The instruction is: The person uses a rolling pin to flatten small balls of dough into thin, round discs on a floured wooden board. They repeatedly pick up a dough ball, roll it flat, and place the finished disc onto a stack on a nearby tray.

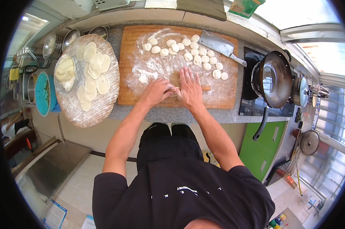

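At the front of a floured wooden cutting board [226,100], my left hand [155,91] pinches the edge of a dough wrapper [173,94], mostly covered by my hands. My right hand [190,88] lies flat with its fingers stretched out, its palm over a wooden rolling pin [206,88] whose handle sticks out to the right. Beyond my hands several small dough pieces [188,57] are spread over the board. Loose flour [144,75] is heaped near my left hand. A cleaver [218,44] lies at the board's far right corner.
Left of the board, a round woven tray [89,117] carries overlapping rolled wrappers [103,84] and a bowl of pale dough [66,73]. A turquoise basin [42,93] with green filling stands farther left. To the right, a wok [273,78] sits on a black cooktop [249,103], its handle jutting toward me.
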{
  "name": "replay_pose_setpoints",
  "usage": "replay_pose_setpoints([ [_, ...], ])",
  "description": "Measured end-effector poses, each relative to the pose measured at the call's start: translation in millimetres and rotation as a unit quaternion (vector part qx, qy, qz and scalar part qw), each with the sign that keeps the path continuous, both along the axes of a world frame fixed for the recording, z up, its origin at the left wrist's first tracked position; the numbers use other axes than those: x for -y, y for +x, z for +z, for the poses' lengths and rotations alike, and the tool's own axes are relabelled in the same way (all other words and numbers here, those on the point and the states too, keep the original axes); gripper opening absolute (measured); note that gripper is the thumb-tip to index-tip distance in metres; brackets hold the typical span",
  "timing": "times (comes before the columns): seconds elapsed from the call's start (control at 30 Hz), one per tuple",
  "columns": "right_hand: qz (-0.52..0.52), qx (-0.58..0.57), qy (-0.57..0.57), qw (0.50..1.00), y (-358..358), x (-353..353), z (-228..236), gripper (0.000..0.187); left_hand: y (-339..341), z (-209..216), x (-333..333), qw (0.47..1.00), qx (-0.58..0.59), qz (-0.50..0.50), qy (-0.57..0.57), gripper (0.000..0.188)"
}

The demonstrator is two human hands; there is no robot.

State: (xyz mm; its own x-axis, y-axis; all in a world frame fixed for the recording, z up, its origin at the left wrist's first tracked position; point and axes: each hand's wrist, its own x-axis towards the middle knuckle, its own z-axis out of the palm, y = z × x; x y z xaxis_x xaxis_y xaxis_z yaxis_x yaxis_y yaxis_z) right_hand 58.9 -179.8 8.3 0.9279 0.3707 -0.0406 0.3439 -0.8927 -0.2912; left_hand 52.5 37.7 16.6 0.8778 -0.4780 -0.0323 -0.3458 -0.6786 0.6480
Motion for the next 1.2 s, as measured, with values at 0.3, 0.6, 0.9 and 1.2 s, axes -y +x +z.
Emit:
replay_pose_setpoints([
  [0.3,-0.001,-0.006,0.004,1.000,-36.5,5.9,4.3,0.108,13.4,-9.7,11.8,0.985,-0.111,0.130,0.010,0.028],
  [0.6,0.011,0.041,0.021,0.999,-88.9,25.0,-2.1,0.062,19.7,-5.1,16.0,0.968,-0.198,0.155,-0.011,0.022],
  [0.9,0.021,0.047,0.115,0.992,-77.5,42.8,-0.9,0.034,13.8,-30.4,-9.1,0.894,-0.272,0.265,-0.238,0.017],
  [1.2,0.012,0.019,0.142,0.990,-68.8,40.6,7.9,0.039,-14.9,30.7,-47.0,0.772,-0.330,0.334,-0.428,0.015],
])
